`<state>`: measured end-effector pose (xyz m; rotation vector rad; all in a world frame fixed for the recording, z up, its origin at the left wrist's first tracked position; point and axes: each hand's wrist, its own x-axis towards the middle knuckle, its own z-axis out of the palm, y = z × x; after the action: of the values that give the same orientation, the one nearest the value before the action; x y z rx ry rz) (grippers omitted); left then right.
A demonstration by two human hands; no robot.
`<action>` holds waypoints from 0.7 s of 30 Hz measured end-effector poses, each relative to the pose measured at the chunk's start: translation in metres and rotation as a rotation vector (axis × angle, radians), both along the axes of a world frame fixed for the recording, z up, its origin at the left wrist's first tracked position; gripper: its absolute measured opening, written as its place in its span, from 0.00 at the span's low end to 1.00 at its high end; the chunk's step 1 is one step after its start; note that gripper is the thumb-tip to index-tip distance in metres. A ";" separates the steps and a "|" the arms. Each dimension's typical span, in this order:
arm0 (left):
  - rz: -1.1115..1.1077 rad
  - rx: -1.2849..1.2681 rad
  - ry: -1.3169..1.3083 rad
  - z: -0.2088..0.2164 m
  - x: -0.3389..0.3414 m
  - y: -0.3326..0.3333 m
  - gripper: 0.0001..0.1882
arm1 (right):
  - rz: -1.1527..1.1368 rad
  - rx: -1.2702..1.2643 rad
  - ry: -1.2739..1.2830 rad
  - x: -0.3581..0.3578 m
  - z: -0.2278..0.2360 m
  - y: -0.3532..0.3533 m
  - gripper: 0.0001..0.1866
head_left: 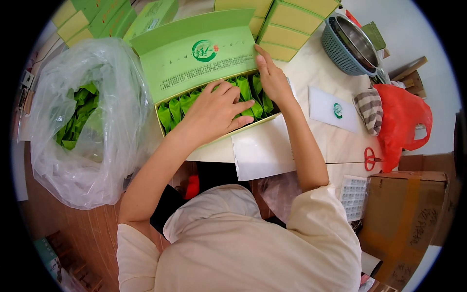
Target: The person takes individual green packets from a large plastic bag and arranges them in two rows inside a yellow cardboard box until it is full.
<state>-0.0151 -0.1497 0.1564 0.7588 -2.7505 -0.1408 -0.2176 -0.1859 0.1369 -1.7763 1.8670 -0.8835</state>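
Pressing flat on green packets (pixel 177 108) with left hand (pixel 214 109), fingers spread | right hand (pixel 272 80) at box (pixel 204 63) rim, fingers straight, holding nothing | counter (pixel 316 73)

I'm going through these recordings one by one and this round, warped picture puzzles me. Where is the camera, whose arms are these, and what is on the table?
The camera sits on a person's head and looks down, so the lens bends everything toward the rim. The cream-coloured shirt at the bottom is the wearer's own, and both forearms are theirs; there is no machine.

The left hand lies flat on a row of small green packets standing in an open green box. The right hand rests at the box's raised lid, above the packets. Neither hand visibly grips anything.

To the left, a big clear plastic bag holds more green packets. Closed green and yellow boxes are stacked behind. On the right lie a grey basket holding a metal bowl, a red plastic bag, red-handled scissors, a white card and a cardboard carton.
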 end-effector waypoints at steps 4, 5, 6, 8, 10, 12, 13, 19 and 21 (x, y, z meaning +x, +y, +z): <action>0.178 0.066 0.150 -0.008 0.031 0.014 0.29 | -0.008 -0.060 -0.161 -0.020 -0.016 0.000 0.30; 0.244 0.079 0.169 -0.011 0.041 0.017 0.30 | -0.013 -0.051 -0.177 -0.025 -0.015 0.005 0.31; 0.279 0.129 0.041 -0.011 0.051 0.021 0.33 | -0.010 0.053 -0.254 -0.031 -0.014 0.011 0.32; 0.257 0.086 -0.019 -0.011 0.057 0.025 0.33 | 0.146 0.066 -0.311 -0.033 -0.019 0.025 0.31; 0.234 0.042 -0.034 -0.014 0.056 0.026 0.33 | 0.160 0.112 -0.332 -0.021 -0.011 0.045 0.29; 0.210 -0.001 -0.022 -0.022 0.048 0.017 0.33 | 0.140 0.107 -0.352 -0.015 -0.010 0.049 0.29; 0.194 -0.012 -0.009 -0.026 0.040 0.013 0.32 | 0.129 0.104 -0.364 -0.013 -0.011 0.049 0.28; 0.137 -0.015 0.039 -0.033 0.022 0.001 0.32 | 0.217 0.081 -0.227 -0.024 -0.014 0.042 0.27; 0.143 0.013 0.027 -0.033 0.034 0.005 0.32 | 0.270 0.122 -0.252 -0.028 -0.009 0.038 0.27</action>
<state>0.0192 -0.1446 0.1238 0.9459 -2.6616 -0.1381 -0.2453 -0.1478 0.1284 -1.7037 1.4523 -0.8282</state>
